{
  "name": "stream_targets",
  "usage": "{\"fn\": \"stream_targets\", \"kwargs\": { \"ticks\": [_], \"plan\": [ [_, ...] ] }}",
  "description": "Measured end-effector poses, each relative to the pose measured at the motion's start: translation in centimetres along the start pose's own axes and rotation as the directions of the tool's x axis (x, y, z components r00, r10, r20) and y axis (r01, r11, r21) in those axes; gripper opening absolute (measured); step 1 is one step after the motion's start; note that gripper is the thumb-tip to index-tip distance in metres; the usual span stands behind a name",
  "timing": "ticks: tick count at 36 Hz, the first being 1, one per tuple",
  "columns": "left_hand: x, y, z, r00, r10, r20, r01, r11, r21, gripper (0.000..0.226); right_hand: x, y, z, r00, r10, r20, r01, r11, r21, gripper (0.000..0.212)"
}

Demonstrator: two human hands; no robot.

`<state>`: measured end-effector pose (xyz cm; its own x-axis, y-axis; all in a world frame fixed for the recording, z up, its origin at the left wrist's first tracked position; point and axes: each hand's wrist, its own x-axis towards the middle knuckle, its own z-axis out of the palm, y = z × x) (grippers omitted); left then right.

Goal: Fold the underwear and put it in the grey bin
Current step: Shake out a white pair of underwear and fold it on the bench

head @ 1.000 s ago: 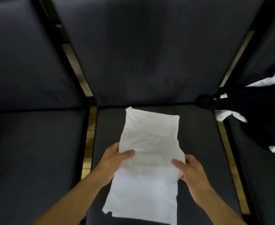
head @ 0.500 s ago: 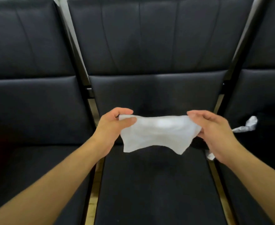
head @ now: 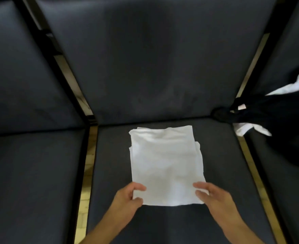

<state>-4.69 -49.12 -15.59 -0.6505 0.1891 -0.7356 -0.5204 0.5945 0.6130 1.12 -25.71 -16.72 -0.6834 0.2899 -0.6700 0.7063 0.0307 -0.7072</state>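
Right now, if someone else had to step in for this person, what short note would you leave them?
Left hand: pinches the near left corner of the white underwear.
Right hand: fingers curled on the near right corner.
Underwear: lies flat, folded into a rectangle, on the middle dark seat.
Done: folding looks well along.
Left: any last fold, then into the grey bin, which is not in view.

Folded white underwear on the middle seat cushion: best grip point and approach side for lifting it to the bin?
Probably the two near corners of the white underwear, approached from the person's side. It lies flat as a layered rectangle, and the left hand and right hand already pinch those corners. The far edge shows loose, offset layers likely to unfold.
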Motion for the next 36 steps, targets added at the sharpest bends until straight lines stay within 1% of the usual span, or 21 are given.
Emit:
{"fn": "stream_targets", "kwargs": {
  "ticks": [5, 6, 7, 10, 11, 12, 14, 17, 18, 20, 23, 28, 33, 35, 36],
  "plan": [
    [0.1, 0.1, 0.2, 1.0, 0.017, 0.002, -0.017, 0.999, 0.03, 0.026, -0.2, -0.2, 0.0, 0.998, 0.04, -0.056, -0.039, 0.999, 0.032, 0.002],
    [0.0, 0.1, 0.2, 1.0, 0.011, 0.001, -0.011, 0.999, 0.031, 0.025, -0.1, -0.5, -0.1, 0.996, 0.048, -0.07, -0.046, 0.998, 0.037, 0.003],
    [0.0, 0.1, 0.1, 1.0, 0.008, -0.001, -0.008, 1.0, 0.028, 0.024, 0.0, -0.8, -0.1, 0.995, 0.047, -0.089, -0.044, 0.998, 0.038, 0.01],
    [0.0, 0.8, 0.3, 0.999, -0.028, -0.029, 0.028, 0.999, -0.024, 0.018, 0.8, -1.3, -0.1, 0.983, 0.08, -0.164, -0.082, 0.997, -0.007, 0.041],
    [-0.1, 1.3, 0.5, 0.998, -0.043, -0.05, 0.04, 0.998, -0.055, 0.017, 0.9, -1.5, 0.0, 0.981, 0.092, -0.173, -0.098, 0.995, -0.027, 0.046],
    [0.0, 1.8, 0.6, 0.995, -0.06, -0.082, 0.053, 0.995, -0.084, 0.021, 1.0, -1.6, 0.0, 0.981, 0.095, -0.167, -0.103, 0.994, -0.039, 0.042],
    [0.2, 2.7, 1.0, 0.979, -0.112, -0.17, 0.087, 0.985, -0.148, 0.038, 0.8, -1.9, -0.1, 0.985, 0.101, -0.143, -0.108, 0.993, -0.046, 0.021],
    [0.4, 3.1, 1.3, 0.941, -0.211, -0.263, 0.14, 0.954, -0.266, 0.054, 0.4, -2.0, 0.0, 0.986, 0.105, -0.126, -0.11, 0.993, -0.031, 0.026],
    [0.4, 3.0, 1.4, 0.933, -0.224, -0.281, 0.145, 0.95, -0.275, 0.054, 0.3, -2.0, 0.0, 0.986, 0.116, -0.119, -0.12, 0.992, -0.031, 0.026],
    [0.3, 2.9, 1.5, 0.924, -0.242, -0.296, 0.15, 0.942, -0.3, 0.046, 0.1, -2.1, 0.0, 0.986, 0.124, -0.108, -0.13, 0.99, -0.053, 0.03],
    [0.1, 2.7, 1.5, 0.93, -0.271, -0.25, 0.175, 0.921, -0.349, 0.029, -0.1, -2.1, -0.2, 0.988, 0.131, -0.085, -0.139, 0.986, -0.09, 0.035],
    [-0.4, 2.5, 1.0, 0.953, -0.281, -0.114, 0.228, 0.912, -0.341, 0.011, -0.2, -1.6, -0.5, 0.98, 0.187, -0.066, -0.194, 0.973, -0.124, 0.03],
    [-0.8, 2.1, 0.9, 0.969, -0.247, -0.026, 0.234, 0.943, -0.235, 0.028, -0.4, -1.1, -0.9, 0.979, 0.201, -0.032, -0.204, 0.967, -0.151, 0.02],
    [-0.9, 2.1, 1.1, 0.974, -0.226, -0.018, 0.216, 0.95, -0.225, 0.027, -0.4, -1.3, -1.1, 0.981, 0.195, -0.012, -0.195, 0.974, -0.119, 0.015],
    [-0.9, 2.2, 1.2, 0.975, -0.219, -0.027, 0.206, 0.947, -0.246, 0.023, -0.4, -1.5, -1.0, 0.982, 0.191, -0.003, -0.191, 0.979, -0.077, 0.012]
  ]
}}
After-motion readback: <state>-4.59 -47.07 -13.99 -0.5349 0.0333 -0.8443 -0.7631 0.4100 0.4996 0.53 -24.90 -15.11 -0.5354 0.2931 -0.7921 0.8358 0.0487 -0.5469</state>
